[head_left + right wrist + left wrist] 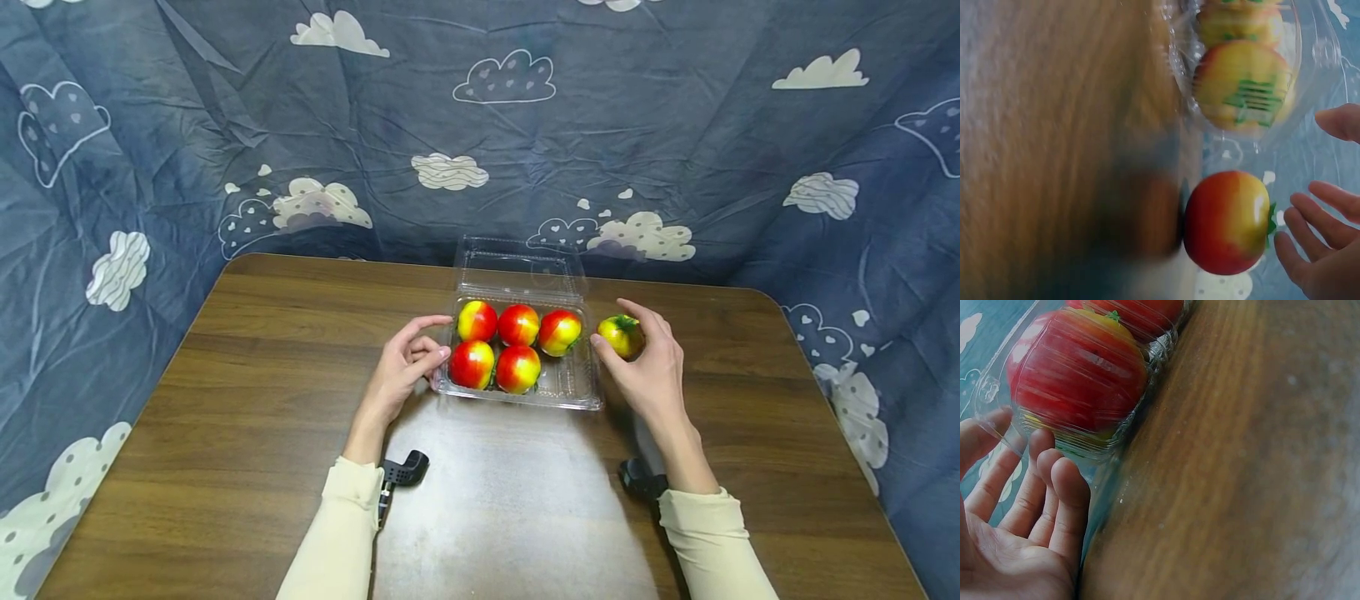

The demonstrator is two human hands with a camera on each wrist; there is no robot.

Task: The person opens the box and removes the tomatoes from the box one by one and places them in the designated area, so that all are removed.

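Observation:
A clear plastic clamshell box [558, 398] stands with its lid [517, 271] folded back. Inside are several red-and-yellow fruits [517, 369] with green leafy tops. At the box's left side is my left hand [405, 367], thumb and index fingertips right at the rim, the other fingers loosely bent beside the wall [1066, 440]. One more red-and-yellow fruit [1225, 222] sits on the table right of the box. My right hand [648, 362] is spread around that fruit, thumb on the box side; in the right wrist view its fingers stand slightly off the green top.
The brown wooden table [262, 400] reaches back to a blue curtain [420, 125] with a cloud pattern. Black wrist devices [407, 468] sit at both sleeve cuffs. The box's front right corner holds no fruit.

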